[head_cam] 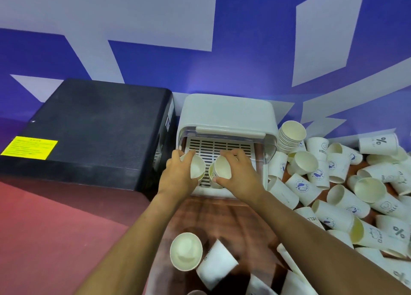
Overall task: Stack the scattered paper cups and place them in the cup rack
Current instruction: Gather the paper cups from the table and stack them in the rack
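While loose paper cups [311, 185] lie heaped on the desk [222, 217] to the right, we hold one cup in each of our hands at the mouth of the white cup rack [226, 116]: the left hand [178, 174] grips a cup [197, 166], the right hand [240, 172] another [222, 166], over the slotted tray [220, 146]. We would do well to nest them squarely before sliding them in.
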